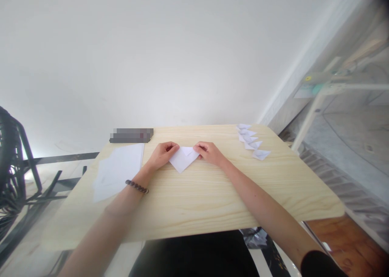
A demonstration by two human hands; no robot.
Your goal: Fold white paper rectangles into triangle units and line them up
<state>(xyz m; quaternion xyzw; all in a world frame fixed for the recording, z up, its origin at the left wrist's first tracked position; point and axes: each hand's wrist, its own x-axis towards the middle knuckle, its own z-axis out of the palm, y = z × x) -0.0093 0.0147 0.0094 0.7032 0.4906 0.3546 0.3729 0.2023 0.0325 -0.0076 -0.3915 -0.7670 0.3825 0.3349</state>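
A small folded sheet of white paper (pixel 181 162) is held between my two hands just over the middle of the table, one corner pointing toward me. My left hand (pixel 164 152) pinches its upper left corner between thumb and fingers. At the upper right corner, my right hand (pixel 208 152) grips it the same way. A smaller flap shows along the paper's top edge. To the right, several folded white paper pieces (pixel 251 139) with pointed tips stand in a slanting row, apart from my hands.
Loose white paper sheets (pixel 118 167) lie at the left of the wooden table (pixel 194 208), beside my left forearm. Behind them sits a dark, blurred-out box (pixel 131 136). A white wall (pixel 182 58) rises behind the table. A black chair (pixel 18 155) stands at the left.
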